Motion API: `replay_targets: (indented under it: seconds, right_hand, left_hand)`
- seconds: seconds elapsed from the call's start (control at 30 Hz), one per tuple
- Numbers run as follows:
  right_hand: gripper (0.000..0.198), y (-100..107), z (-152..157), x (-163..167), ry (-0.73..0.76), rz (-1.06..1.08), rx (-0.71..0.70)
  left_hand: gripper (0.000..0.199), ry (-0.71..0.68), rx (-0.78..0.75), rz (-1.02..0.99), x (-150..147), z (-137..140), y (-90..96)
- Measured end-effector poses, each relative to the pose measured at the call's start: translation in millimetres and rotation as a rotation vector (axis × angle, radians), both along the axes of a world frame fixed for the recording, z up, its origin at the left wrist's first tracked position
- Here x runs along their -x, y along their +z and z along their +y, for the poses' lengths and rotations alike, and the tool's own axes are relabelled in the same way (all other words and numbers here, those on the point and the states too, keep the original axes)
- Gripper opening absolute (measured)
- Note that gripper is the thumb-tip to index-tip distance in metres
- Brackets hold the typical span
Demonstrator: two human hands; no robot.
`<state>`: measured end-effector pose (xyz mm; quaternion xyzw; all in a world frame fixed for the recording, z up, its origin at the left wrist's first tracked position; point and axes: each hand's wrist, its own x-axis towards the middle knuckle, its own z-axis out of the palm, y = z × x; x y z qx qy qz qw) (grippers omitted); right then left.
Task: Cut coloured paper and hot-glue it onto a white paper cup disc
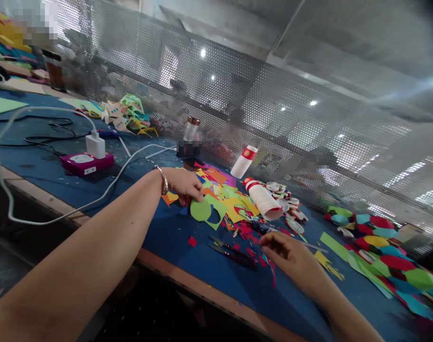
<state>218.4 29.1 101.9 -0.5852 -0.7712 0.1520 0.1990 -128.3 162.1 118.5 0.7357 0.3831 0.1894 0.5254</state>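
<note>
My left hand, with a silver bangle at its wrist, pinches the edge of a light-green paper circle. Just right of the circle lies a green paper square with a round hole cut out of it. My right hand hovers low over the table, its fingers curled together near red paper scraps; whether anything is between the fingertips I cannot make out. Between my hands, small dark-handled snips rest on the blue tabletop with their blades pointing left.
A white-and-red paper tube lies beside a second, standing tube. Coloured paper pieces are heaped in the middle. At left, a white cable loops from a plug on a magenta box. Coloured paper discs line the right side.
</note>
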Motion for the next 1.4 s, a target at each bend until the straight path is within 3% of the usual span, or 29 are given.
replay_targets:
  seconds: [0.13,0.27,0.37,0.53,0.63,0.77,0.9,1.13,1.27,1.4]
  right_hand:
    - [0.012,4.5,-6.8,32.0,0.133,-0.090,0.075]
    - [0.012,7.1,-5.8,43.2,0.170,-0.141,0.116]
    - [0.012,5.2,-0.4,41.0,0.154,-0.141,0.082]
    - [0.016,5.5,6.9,39.3,0.123,-0.098,-0.028]
    - [0.017,9.4,9.0,41.6,0.097,-0.065,-0.101]
    - [0.018,15.2,13.3,42.8,0.033,0.000,-0.187]
    - [0.015,22.0,21.9,45.5,-0.030,0.092,-0.285]
    - [0.022,25.1,39.6,62.3,-0.059,0.266,-0.403]
    - [0.032,22.6,48.5,72.1,-0.051,0.325,-0.416]
    - [0.036,23.2,54.8,73.5,-0.084,0.334,-0.503]
  left_hand:
    - [0.019,-0.032,-0.097,0.119,-1.7,7.6,-6.9]
    - [0.022,0.157,-0.336,0.082,-17.5,22.0,-16.3]
    - [0.028,0.225,-0.453,0.041,-35.6,30.0,-24.9]
    - [0.034,0.187,-0.500,-0.011,-51.9,32.7,-30.3]
    - [0.028,0.179,-0.490,-0.076,-50.6,32.1,-26.2]
    - [0.022,0.268,-0.466,-0.251,-45.5,32.8,-18.1]
    - [0.016,0.311,-0.331,-0.442,-45.4,28.3,-12.2]
    - [0.023,0.177,-0.033,-0.677,-60.9,-0.5,-4.4]
    - [0.022,0.102,0.028,-0.695,-68.6,-10.2,-3.5]
    - [0.012,0.121,0.048,-0.693,-69.8,-10.6,-3.7]
